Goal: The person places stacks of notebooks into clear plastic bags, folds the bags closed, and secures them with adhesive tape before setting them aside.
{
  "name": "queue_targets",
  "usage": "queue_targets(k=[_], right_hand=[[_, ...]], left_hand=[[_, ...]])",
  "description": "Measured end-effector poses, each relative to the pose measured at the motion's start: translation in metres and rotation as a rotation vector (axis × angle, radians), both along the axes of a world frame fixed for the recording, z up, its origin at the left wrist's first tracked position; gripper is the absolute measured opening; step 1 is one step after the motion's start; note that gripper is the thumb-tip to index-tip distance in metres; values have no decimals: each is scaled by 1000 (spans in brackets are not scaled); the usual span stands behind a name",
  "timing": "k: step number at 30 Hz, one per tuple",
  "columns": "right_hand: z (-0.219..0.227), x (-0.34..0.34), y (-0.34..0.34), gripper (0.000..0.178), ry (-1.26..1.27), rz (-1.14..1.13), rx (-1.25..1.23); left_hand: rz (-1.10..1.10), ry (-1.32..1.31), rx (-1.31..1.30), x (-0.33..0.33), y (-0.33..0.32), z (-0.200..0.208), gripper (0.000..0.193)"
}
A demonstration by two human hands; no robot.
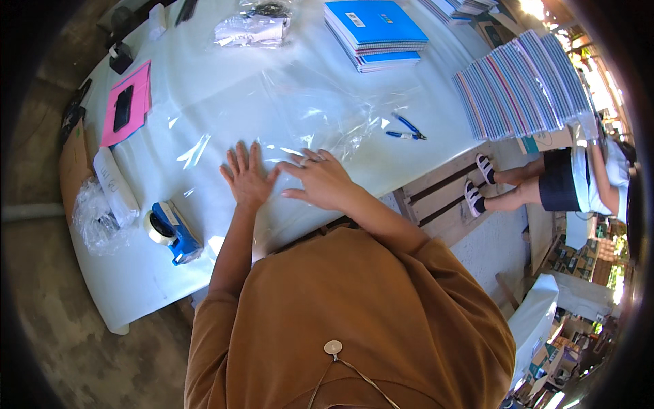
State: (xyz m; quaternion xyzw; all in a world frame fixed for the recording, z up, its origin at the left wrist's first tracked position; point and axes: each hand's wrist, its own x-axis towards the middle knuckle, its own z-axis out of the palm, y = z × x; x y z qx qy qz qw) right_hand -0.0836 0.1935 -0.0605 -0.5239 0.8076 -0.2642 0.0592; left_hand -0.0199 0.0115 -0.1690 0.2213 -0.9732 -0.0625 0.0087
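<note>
A sheet of clear plastic film (320, 112) lies spread over the white-covered table in front of me, wrinkled and glinting. My left hand (246, 178) rests flat at its near side with fingers spread. Close beside it, my right hand (319, 178) lies on the film, palm down, thumb and fingers apart, a ring on one finger. Neither hand grips anything. Blue-handled cutters (409, 128) lie to the right of my right hand, jaws apart. Left of my left forearm stands a blue tape dispenser (178, 232) with a roll of clear tape.
Blue spiral notebooks (375, 24) are stacked at the back, and a long row of them (521, 85) stands at the right edge. A black phone (123, 108) lies on a pink folder (142, 92). Crumpled plastic (95, 211) sits at left. Another person (565, 180) is at right.
</note>
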Motion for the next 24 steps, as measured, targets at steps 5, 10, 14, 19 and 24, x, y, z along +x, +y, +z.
queue_targets(k=[5, 10, 14, 19, 24], right_hand=[[-80, -27, 94, 69, 109, -467, 489], [-94, -20, 139, 78, -96, -692, 631], [-114, -9, 134, 79, 71, -603, 333], [-116, -11, 147, 72, 79, -697, 178], [-68, -38, 129, 46, 170, -921, 81]], left_hand=[[109, 142, 24, 5, -34, -5, 50], [63, 293, 60, -14, -5, 0, 62], [-352, 235, 206, -32, 67, 27, 69], [-384, 162, 138, -37, 62, -17, 59], [-442, 36, 78, -34, 78, 13, 72]])
